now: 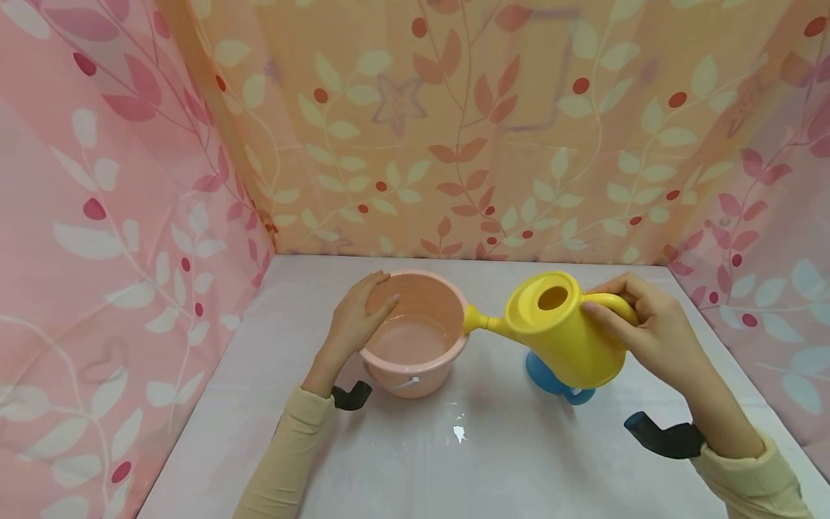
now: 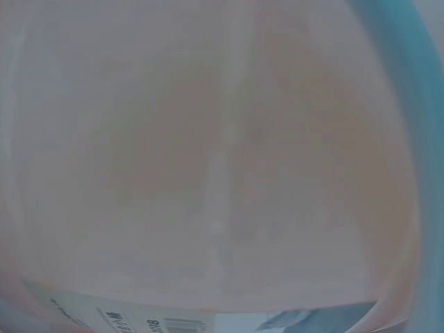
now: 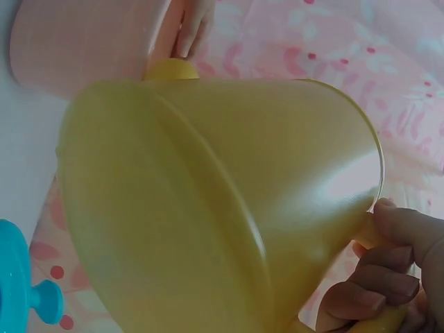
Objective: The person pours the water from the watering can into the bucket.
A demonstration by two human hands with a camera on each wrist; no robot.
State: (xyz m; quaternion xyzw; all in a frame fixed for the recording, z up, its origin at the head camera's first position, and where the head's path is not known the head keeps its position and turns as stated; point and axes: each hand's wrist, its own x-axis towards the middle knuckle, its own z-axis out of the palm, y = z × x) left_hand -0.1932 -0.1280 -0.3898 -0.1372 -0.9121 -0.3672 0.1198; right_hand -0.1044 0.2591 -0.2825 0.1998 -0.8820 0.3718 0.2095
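A pink bucket [image 1: 415,375] with a white handle fitting stands on the white table. My left hand [image 1: 355,314] grips its left rim, the thumb reaching over the opening. My right hand [image 1: 655,328] holds a yellow watering can [image 1: 573,346] by its looped handle, fingers curled round it. The can is raised and tilted left, its spout [image 1: 476,319] right at the bucket's right rim. In the right wrist view the can's base and side fill the middle, with the bucket [image 3: 83,45] behind. The left wrist view shows the bucket's pale surface [image 2: 173,173] close up.
Below the can sits a blue object [image 1: 545,373] with a small rounded knob, partly hidden by it. A shiny wet-looking spot [image 1: 459,432] lies on the table [image 1: 415,476]. Flowered cloth walls [image 1: 389,144] enclose the back and both sides.
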